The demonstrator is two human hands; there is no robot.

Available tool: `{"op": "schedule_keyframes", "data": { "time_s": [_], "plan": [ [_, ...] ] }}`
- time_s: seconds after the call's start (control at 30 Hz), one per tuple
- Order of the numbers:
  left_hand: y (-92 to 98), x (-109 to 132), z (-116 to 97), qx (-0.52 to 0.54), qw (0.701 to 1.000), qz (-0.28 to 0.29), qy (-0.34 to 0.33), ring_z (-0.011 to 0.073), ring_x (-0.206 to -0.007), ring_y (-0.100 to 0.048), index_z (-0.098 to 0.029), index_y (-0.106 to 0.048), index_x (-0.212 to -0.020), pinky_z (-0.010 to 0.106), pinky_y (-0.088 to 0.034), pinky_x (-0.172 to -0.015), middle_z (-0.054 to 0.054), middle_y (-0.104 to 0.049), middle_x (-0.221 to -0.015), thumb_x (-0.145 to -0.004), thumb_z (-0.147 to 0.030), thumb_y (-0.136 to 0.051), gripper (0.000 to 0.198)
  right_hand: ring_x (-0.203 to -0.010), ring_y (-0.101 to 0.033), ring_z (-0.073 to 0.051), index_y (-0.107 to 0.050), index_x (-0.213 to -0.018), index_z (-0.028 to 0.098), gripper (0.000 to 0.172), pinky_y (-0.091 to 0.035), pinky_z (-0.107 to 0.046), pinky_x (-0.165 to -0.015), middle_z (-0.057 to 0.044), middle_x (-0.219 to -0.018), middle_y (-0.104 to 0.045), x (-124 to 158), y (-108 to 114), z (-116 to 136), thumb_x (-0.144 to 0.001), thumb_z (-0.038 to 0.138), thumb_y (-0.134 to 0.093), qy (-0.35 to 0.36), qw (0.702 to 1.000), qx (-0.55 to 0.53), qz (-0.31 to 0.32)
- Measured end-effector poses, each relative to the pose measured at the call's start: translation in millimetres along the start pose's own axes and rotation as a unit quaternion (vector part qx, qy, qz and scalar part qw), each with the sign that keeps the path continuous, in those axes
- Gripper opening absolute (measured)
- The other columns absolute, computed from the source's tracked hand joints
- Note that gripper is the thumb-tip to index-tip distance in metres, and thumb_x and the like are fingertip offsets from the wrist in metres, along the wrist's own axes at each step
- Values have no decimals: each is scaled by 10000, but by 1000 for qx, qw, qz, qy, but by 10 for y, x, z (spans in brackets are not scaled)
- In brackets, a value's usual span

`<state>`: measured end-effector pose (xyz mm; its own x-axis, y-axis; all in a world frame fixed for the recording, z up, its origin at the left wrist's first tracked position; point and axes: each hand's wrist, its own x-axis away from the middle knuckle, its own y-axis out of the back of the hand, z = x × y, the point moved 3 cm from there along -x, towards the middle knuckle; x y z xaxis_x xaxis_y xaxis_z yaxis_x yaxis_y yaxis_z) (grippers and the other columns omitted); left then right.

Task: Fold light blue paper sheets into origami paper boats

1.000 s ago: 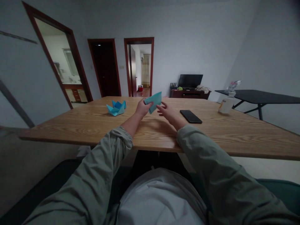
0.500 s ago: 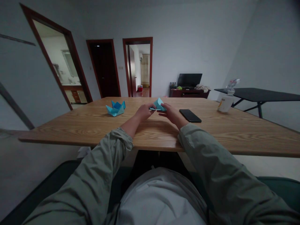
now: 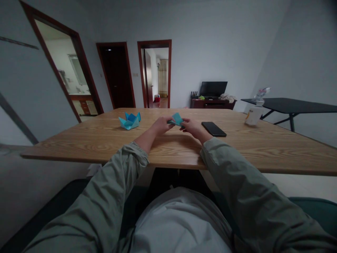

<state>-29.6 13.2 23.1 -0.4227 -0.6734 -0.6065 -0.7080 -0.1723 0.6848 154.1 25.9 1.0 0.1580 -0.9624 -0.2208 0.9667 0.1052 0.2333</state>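
Note:
A folded piece of blue paper (image 3: 178,118) is held between my two hands, a little above the table. My left hand (image 3: 162,125) pinches its left edge, thumb on top. On the other side, my right hand (image 3: 193,128) grips the right edge with thumb and fingers. One flap of the paper points up and away from me; its underside is hidden. To the left, a finished-looking blue origami piece (image 3: 129,122) with pointed corners rests on the table, apart from both hands.
The wooden table (image 3: 105,147) stretches in front of me. A black phone (image 3: 213,129) lies just right of my right hand. Farther right stands a white bottle (image 3: 253,115) with a clear top. Behind are a black folding table (image 3: 295,105) and a monitor (image 3: 213,89) on a cabinet.
The paper's raised flap has tilted and looks flatter and narrower. My right fingers have curled in closer under the paper's right edge. The other items stay put.

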Motion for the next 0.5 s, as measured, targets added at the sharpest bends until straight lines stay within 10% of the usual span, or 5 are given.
{"op": "schedule_keyframes", "data": {
  "time_s": [0.23,0.5],
  "plan": [
    [83,-15,11,35,996,-72,-31,200,-1006,-604,-167,-710,-908,311,-460,-897,93,-673,-1082,-738,-321,-743,232,-613,-604,-125,-722,-795,192,125,-444,-211,-515,-45,-805,-716,12,8,-6,-753,239,-614,3,999,36,28],
    [-28,-19,100,119,992,-14,44,135,-719,-597,-168,-631,-1135,246,-462,-682,8,-665,-813,-711,-305,-757,463,-701,-640,-180,-728,-818,161,303,-493,-251,-567,-57,-776,-723,24,-71,48,-809,409,-555,17,998,-31,59]
  ]
}}
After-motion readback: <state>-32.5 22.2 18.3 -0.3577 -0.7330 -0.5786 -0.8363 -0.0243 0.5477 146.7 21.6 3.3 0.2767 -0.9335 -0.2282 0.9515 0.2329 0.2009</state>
